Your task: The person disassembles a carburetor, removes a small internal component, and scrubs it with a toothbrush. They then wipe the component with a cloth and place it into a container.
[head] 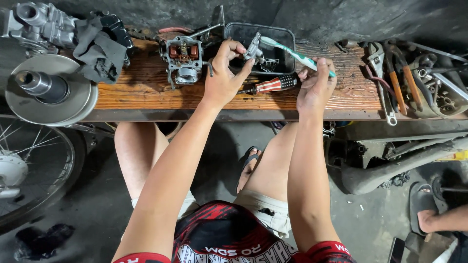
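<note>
Pinching small metal part [253, 47] by its edge, left hand [225, 73] held firm; right hand [316, 85] gripped toothbrush [292, 52]. Part looked light, rigid, likely greasy.

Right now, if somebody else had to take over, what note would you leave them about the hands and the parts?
Left hand: pinching a small metal part above the dark tray.
Right hand: gripping a toothbrush, bristles at the part.
On the wooden bench: carburetor body left of the tray, red-handled screwdriver between the hands, pliers and wrenches at the right.
Done: carburetor is apart, more small pieces lie in the tray.
Left: how clean the part is cannot be told; the carburetor is not reassembled.
</note>
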